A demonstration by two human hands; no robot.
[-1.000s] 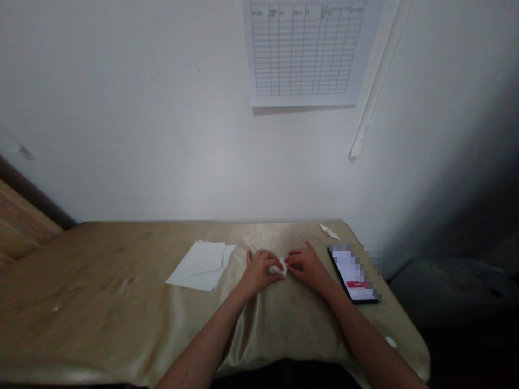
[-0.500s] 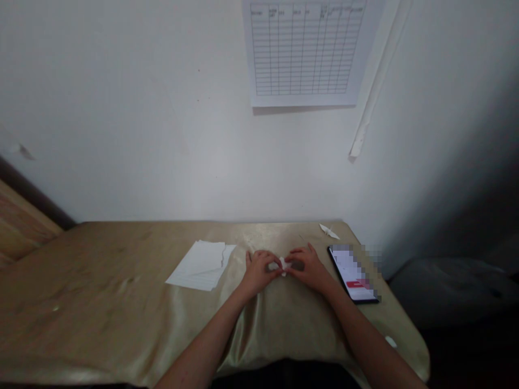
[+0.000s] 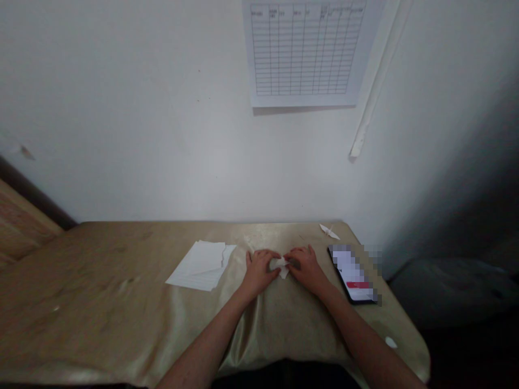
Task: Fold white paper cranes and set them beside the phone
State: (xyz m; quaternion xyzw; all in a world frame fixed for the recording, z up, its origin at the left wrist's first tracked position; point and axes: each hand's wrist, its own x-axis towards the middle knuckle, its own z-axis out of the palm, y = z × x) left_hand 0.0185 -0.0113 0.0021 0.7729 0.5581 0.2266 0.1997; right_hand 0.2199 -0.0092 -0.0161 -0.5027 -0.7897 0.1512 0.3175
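Note:
A small folded piece of white paper lies on the tan covered table, pinched between both my hands. My left hand grips its left side with curled fingers. My right hand holds its right side, fingertips pressed together on the fold. Most of the paper is hidden by my fingers.
A stack of white lined sheets lies left of my hands. A phone with a lit screen lies at the right. A small folded paper figure rests near the table's back right corner. A printed grid chart hangs on the wall.
My hands have drawn slightly closer together on the small paper and turned it a little; nothing else has moved.

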